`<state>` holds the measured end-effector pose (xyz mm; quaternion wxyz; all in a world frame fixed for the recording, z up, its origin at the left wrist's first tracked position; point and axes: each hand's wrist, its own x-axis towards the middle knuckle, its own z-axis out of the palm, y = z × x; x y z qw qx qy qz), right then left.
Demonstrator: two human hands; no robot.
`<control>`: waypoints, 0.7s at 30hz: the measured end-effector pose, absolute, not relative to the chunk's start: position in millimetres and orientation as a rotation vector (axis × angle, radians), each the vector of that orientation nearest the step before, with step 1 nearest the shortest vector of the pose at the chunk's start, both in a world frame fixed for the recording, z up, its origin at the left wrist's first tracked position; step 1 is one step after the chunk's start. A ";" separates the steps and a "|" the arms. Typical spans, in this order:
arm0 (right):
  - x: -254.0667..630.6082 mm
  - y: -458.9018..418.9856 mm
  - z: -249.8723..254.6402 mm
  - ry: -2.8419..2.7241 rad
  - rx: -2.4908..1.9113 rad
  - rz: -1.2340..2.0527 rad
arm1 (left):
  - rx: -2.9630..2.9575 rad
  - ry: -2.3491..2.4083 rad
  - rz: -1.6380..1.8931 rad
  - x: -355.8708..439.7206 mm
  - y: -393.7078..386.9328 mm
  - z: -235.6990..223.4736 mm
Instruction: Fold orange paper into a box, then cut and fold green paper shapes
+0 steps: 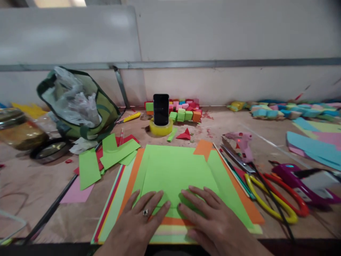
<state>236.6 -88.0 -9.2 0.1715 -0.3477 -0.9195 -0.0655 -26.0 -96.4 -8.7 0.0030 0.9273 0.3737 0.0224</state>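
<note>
The left hand (137, 220) and the right hand (210, 217) are resting palm down, slightly apart from each other, fingers spread and gripping nothing. A plain green sheet (178, 172) is lying flat under their fingers, most of it stretching out on the far side of them; the hands are covering its near corners. It is topping a stack (113, 213) whose orange, yellow, red and pale green edges are fanning out left and right. An orange scrap (204, 147) is sitting at its far right corner. To the right, scissors (248, 168) are lying beside the stack, a cable (277, 207) crossing their handles, a pink glue gun (245, 145) just beyond. To the left, green strips (119, 154) are lying loosely near a bag (107, 111). Beyond the stack, a phone (161, 109) is standing upright at a tape roll (161, 129), coloured cubes (183, 115) sitting behind on the bench (16, 192).
</note>
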 end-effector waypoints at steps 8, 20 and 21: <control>218.5 -83.6 -11.4 -2.556 -0.906 -0.034 | 3.017 1.117 0.186 -28.3 -92.8 -18.6; 275.9 -103.3 -13.1 -2.605 -1.154 -0.260 | 2.997 1.371 0.396 -61.3 -108.2 -26.7; 277.4 -104.1 -13.6 -2.619 -1.160 -0.282 | 2.987 1.406 0.409 -62.2 -108.6 -25.3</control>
